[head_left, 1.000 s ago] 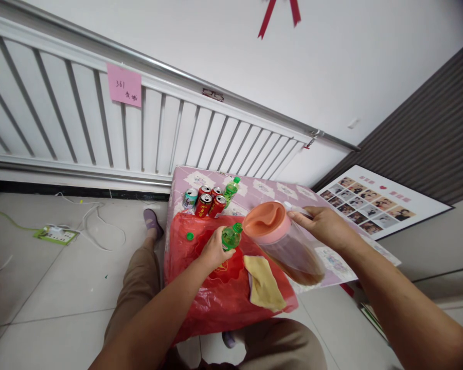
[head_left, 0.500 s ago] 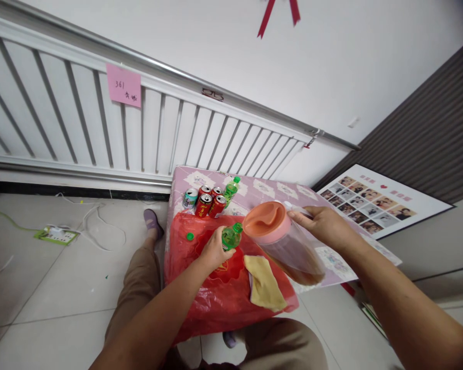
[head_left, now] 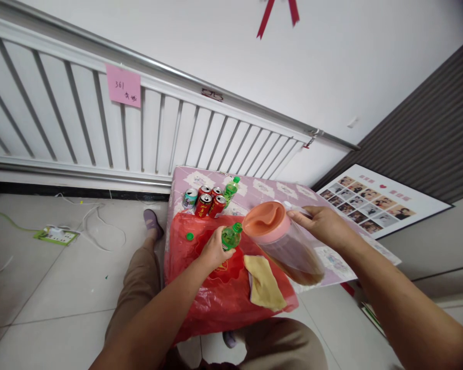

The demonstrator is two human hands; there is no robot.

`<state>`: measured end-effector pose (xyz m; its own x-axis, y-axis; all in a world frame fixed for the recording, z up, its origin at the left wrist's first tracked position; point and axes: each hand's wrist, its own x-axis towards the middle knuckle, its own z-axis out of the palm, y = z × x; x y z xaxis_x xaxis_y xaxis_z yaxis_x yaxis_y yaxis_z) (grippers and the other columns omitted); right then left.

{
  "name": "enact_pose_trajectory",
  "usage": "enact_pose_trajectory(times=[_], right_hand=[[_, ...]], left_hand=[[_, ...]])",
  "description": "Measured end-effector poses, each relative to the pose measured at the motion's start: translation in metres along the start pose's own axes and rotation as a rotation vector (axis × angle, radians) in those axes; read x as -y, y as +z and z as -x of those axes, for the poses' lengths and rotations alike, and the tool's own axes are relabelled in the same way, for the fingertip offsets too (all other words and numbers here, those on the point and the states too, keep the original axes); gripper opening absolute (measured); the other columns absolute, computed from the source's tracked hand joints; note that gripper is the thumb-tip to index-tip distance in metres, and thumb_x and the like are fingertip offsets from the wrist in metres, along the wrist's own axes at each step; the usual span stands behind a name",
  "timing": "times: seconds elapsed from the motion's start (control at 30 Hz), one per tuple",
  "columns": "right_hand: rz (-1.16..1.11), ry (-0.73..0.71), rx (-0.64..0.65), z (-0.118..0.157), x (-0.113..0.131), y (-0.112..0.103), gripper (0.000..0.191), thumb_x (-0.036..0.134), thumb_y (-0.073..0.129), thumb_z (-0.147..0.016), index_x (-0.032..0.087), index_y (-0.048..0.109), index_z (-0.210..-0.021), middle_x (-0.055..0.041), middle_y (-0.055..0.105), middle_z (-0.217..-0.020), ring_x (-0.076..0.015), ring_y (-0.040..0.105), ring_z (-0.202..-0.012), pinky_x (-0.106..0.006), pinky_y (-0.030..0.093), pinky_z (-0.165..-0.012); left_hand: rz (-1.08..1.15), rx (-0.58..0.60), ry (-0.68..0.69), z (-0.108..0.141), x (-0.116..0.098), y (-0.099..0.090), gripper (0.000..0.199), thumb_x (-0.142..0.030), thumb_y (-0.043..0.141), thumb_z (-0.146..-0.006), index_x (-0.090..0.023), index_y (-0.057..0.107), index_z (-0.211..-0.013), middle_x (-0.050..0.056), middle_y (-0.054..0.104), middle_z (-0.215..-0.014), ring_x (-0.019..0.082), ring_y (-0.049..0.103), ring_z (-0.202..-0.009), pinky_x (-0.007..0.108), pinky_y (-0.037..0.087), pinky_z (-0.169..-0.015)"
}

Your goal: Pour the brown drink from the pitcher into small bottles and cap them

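My left hand [head_left: 215,250] is wrapped round a green plastic bottle [head_left: 230,236], its uncapped neck tilted to the right. Gripped by its handle in my right hand [head_left: 316,222] is a clear pitcher [head_left: 289,252] with an orange lid, tipped toward the bottle. Brown liquid shows inside the pitcher. Its spout side is close to the bottle's mouth; whether they touch I cannot tell. Beneath the bottle is a red scalloped tray [head_left: 235,267], partly hidden by my hand. A green bottle cap [head_left: 190,236] lies left of it on red plastic sheeting [head_left: 212,313].
Several drink cans [head_left: 203,204] and a second green bottle [head_left: 231,191] stand at the table's back by the white radiator [head_left: 208,139]. A folded yellow cloth [head_left: 265,285] lies below the pitcher. On the floor at left is a power strip [head_left: 57,234] with cables.
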<state>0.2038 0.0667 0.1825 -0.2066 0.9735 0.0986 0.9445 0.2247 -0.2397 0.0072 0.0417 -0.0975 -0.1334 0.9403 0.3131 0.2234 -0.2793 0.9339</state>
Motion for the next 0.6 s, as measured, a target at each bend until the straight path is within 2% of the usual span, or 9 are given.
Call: enact_pose_trajectory(times=[0.6], right_hand=[[0.009, -0.002, 0.007, -0.0007, 0.0017, -0.0005, 0.067, 0.088, 0.048, -0.066, 0.022, 0.051, -0.057, 0.0024, 0.042, -0.052, -0.0135, 0.04, -0.052, -0.029, 0.033, -0.049]], left_hand=[[-0.011, 0.001, 0.002, 0.0003, -0.0037, -0.0014, 0.083, -0.016, 0.081, -0.064, -0.019, 0.038, -0.135, 0.015, 0.057, -0.131, 0.029, 0.058, -0.121, 0.048, 0.048, -0.104]])
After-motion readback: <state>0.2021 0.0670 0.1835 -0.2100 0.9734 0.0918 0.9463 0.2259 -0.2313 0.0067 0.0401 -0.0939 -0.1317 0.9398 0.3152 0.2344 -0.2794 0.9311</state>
